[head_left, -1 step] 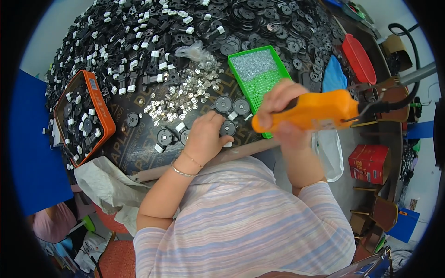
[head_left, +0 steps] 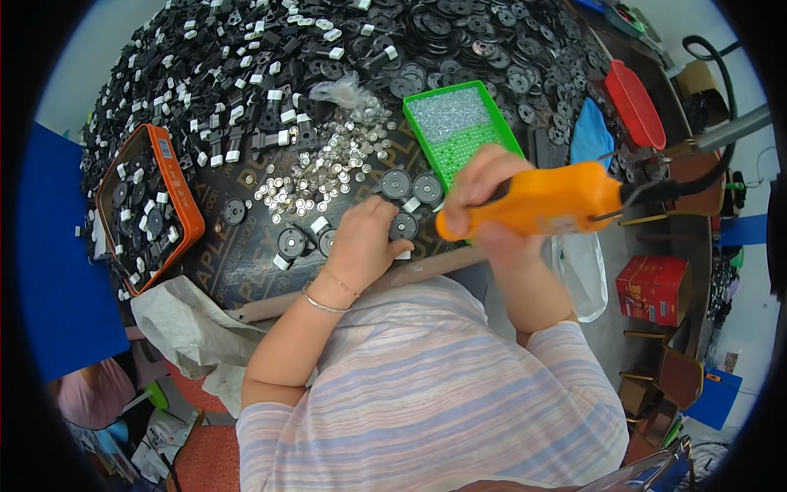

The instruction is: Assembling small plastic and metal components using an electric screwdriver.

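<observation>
My left hand (head_left: 369,238) rests at the table's near edge, its fingers and thumb closed around a black round wheel part (head_left: 403,227). My right hand (head_left: 490,193), a little blurred, grips an orange electric screwdriver (head_left: 549,201). The screwdriver lies nearly level, its front end pointing left, close to the wheel part; whether its bit touches is unclear. Two more black wheels (head_left: 396,184) sit just beyond my left fingers. To the left of that hand stands another wheel part (head_left: 292,243) with a white piece, and a further one is partly hidden by the hand.
Small silver round pieces (head_left: 316,172) are heaped mid-table. A green tray (head_left: 414,131) of tiny metal screws stands right of them. Black parts with white ends (head_left: 246,82) and black discs (head_left: 492,41) pile up behind. An orange-rimmed tray (head_left: 184,189) of parts sits left; a black cable (head_left: 734,123) hangs right.
My right hand and the orange screwdriver have shifted slightly left, nearer the wheel part. My left hand has stayed where it was.
</observation>
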The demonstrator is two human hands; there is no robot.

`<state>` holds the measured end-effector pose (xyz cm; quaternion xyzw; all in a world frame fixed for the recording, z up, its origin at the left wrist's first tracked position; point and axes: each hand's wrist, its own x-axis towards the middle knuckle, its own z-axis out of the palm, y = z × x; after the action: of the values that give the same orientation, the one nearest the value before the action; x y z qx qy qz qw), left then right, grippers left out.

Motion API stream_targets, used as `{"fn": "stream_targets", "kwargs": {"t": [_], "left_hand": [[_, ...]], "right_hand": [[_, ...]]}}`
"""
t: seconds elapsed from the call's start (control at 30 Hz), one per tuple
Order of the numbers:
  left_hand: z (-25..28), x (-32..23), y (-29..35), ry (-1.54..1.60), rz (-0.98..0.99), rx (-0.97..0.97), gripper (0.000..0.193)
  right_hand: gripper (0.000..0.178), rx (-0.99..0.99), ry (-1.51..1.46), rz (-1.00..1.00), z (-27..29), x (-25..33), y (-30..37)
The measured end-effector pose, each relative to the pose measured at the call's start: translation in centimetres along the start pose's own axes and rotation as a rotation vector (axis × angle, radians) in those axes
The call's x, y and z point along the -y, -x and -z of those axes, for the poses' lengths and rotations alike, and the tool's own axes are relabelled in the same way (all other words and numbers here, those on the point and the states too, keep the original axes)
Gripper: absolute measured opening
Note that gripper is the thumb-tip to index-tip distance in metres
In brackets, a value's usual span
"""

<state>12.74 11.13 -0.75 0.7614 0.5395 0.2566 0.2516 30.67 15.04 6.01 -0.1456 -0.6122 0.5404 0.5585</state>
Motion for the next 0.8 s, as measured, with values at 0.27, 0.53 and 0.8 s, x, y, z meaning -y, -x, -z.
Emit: {"fn": "stream_targets", "kwargs": {"t": [0.27, 0.53, 0.8], "left_hand": [[-0.8, 1.0, 0.1, -0.012, -0.046, 0.024, 0.040], [-0.9, 0.9, 0.0, 0.044, -0.047, -0.021, 0.037], [-0.6, 0.6, -0.2, 0.074, -0.062, -0.038, 0.032]], "right_hand": [[0.024, 0.154, 0.067, -0.038, -1.7, -1.6, -0.3], [0.021, 0.155, -0.002, -0.115, -1.9, -1.6, -0.2], [0.023, 0.334, 0.196, 0.123, -1.2, -2.0, -1.3]]}}
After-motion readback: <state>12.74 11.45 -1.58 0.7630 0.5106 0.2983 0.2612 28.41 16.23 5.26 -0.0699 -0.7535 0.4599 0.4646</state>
